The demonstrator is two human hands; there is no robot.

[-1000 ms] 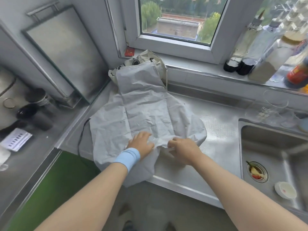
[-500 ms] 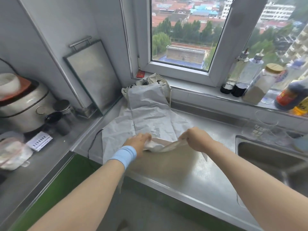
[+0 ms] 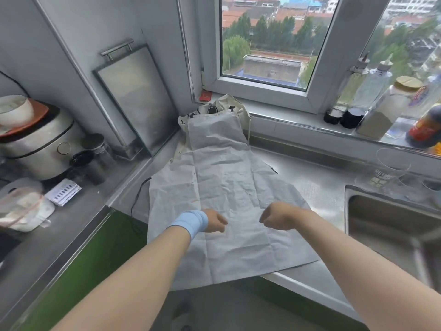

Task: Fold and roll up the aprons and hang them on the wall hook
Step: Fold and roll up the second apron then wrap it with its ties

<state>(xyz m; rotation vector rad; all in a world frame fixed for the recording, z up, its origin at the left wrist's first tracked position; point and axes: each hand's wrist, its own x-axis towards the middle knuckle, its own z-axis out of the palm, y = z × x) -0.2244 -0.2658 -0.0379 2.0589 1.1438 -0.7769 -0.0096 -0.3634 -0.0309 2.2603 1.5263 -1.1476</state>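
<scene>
A crinkled pale grey apron (image 3: 226,187) lies spread flat on the steel counter (image 3: 317,187). Its bib points toward the window and its hem hangs over the counter's front edge. A black tie strap (image 3: 138,206) trails off its left side. My left hand (image 3: 214,223), with a blue wristband, and my right hand (image 3: 278,217) hover close above the apron's middle. Their fingers are loosely curled downward, and the cloth under them lies flat with no fold lifted. A beige cloth bag (image 3: 229,103) sits under the bib at the window corner. No wall hook is in view.
A sink (image 3: 391,225) opens at the right, with a glass jug (image 3: 386,173) behind it. Bottles (image 3: 372,103) line the windowsill. A steel tray (image 3: 133,99) leans on the left wall beside a rice cooker (image 3: 35,144), dark jars (image 3: 95,151) and a plastic bag (image 3: 21,209).
Both hands had lifted the apron's lower part off the counter. It now lies spread out flat with its hem over the edge, and the hands have drawn slightly apart above it.
</scene>
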